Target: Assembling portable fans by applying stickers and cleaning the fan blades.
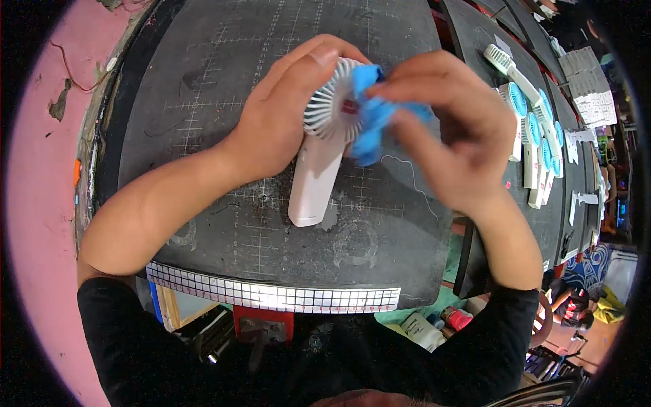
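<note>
A white handheld fan (pixel 316 180) with a round ribbed grille is tilted over the dark work table (pixel 224 224), its handle pointing toward me. My left hand (pixel 281 112) is closed around the left side of the fan's head, thumb on top. In my right hand (pixel 461 122), blurred by motion, thumb and fingers pinch a crumpled blue cloth (pixel 369 136). The cloth lies against the right side of the grille, hiding part of it. A small red mark shows at the grille's centre.
Several white fans with light blue blades (pixel 532 129) lie on the neighbouring table at the right. A white ruler strip (pixel 271 296) runs along the front edge, above a red clamp (pixel 263 324). A pink wall (pixel 44 203) borders the left. Bottles (pixel 422 331) stand below the table.
</note>
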Available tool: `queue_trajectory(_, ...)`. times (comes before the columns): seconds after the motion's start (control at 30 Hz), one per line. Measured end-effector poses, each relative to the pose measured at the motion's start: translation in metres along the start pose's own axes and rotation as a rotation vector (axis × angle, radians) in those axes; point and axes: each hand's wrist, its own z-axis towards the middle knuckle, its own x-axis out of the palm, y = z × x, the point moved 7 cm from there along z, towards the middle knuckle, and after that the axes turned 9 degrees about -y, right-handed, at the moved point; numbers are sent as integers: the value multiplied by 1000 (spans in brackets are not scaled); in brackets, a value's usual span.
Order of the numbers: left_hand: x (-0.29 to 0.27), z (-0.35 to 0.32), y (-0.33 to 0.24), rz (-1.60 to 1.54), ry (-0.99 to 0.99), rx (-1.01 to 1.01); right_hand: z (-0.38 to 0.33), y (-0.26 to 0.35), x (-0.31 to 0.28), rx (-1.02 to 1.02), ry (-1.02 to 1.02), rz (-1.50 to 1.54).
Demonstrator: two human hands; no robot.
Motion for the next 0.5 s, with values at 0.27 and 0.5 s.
queue_trajectory(0.27, 0, 3, 1, -22, 15, 31, 6, 12, 8, -223, 99, -153)
queue_trajectory(0.5, -4, 7, 1, 54, -22, 65, -5, 32, 25, -467, 142, -421)
